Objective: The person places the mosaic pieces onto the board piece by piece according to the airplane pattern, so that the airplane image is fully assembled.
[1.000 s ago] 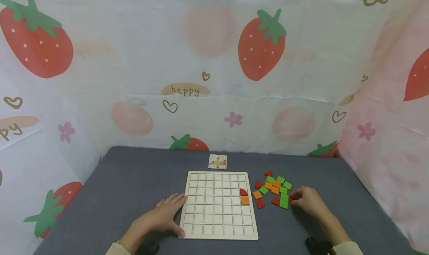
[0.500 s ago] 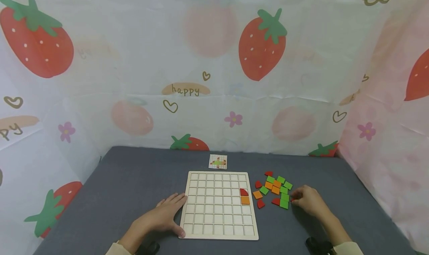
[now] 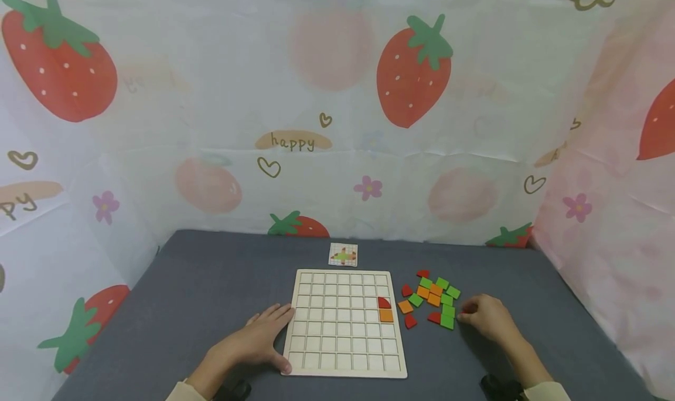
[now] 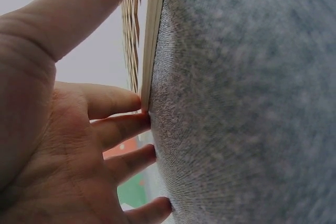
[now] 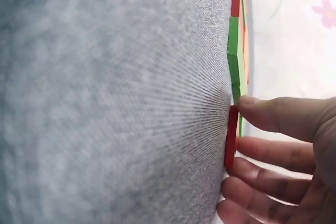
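A pale wooden grid board lies on the table, with a red quarter-round tile above an orange square tile in its right column. My left hand rests at the board's left edge, fingers spread. In the left wrist view, the thumb and index finger touch the board's side. At the right of the loose tiles, my right hand pinches a red tile between thumb and fingers, low at the cloth. That tile is hidden by the fingers in the head view.
Loose green square tiles, orange square tiles and red rounded tiles lie right of the board. A small card with a coloured grid pattern lies behind it. Dark grey cloth covers the table; a strawberry-print curtain surrounds it.
My right hand has shifted very slightly, and the red tile at its fingertips has gone out of sight in the head view. My left hand and the board stay put.
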Motion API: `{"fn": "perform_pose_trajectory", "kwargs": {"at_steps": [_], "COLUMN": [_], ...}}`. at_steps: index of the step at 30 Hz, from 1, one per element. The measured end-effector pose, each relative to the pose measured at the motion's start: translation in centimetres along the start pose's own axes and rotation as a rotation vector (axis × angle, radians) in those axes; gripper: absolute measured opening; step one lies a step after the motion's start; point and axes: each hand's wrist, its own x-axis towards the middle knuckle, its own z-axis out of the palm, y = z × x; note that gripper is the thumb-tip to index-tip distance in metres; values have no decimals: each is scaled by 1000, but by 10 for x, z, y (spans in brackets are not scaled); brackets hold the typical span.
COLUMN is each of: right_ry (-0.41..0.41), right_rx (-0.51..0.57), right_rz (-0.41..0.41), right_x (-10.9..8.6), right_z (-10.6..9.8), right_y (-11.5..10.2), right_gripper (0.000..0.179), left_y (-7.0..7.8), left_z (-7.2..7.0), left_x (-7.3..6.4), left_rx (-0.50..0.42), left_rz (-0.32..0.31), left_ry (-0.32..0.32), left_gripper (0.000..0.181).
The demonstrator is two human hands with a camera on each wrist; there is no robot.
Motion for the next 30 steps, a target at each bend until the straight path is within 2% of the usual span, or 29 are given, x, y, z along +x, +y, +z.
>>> {"fn": "perform_pose_trajectory", "kwargs": {"at_steps": [10, 15, 30], "right_ry": [11, 7, 26], "right_rx": [-8, 3, -14], "right_rz": [24, 12, -57], "right_x": [-2, -2, -2], "right_z": [0, 2, 5], "right_y": [-2, -2, -2], "right_gripper": [17, 16, 13], "left_y": [-1, -1, -2], "left_z": [0, 0, 1], "left_x": [1, 0, 1], "left_rx": [-9, -7, -9], "left_rz": [-11, 1, -16], "left_ry": [-9, -2, -18], "left_gripper": [110, 110, 111]}}
